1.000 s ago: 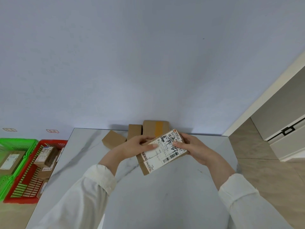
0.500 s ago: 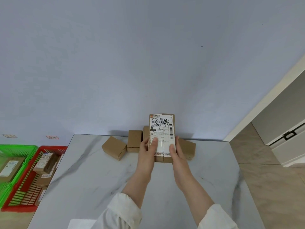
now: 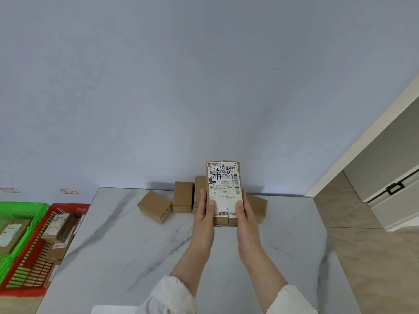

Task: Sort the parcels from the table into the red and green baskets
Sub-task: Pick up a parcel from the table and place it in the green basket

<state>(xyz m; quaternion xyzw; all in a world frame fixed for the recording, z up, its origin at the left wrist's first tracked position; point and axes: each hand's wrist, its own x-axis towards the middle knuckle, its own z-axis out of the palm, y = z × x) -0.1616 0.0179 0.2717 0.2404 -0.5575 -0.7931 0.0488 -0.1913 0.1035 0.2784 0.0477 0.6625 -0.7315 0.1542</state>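
One tall brown cardboard parcel with a white printed shipping label stands upright in the air over the far half of the table, its label facing the camera with black handwriting across it. Two hands hold it. The left hand grips its left edge and the right hand its right edge, each with a thumb pressed flat on the label; the other fingers are hidden behind the box.

Four plain brown cardboard boxes lie on the table near the wall: one angled at the left, one upright beside it, one mostly hidden behind the held parcel, and one partly behind the right hand.

Two plastic slatted baskets sit side by side, lower than the table. The red basket is just beside the table's left edge and holds at least three labelled parcels, piled so that the exact count is unclear. The green basket to its left shows one parcel.

The white marble-patterned table with grey veins meets a pale blue-grey wall. Two small wall tags hang above the baskets. Wood-toned flooring lies on the right.
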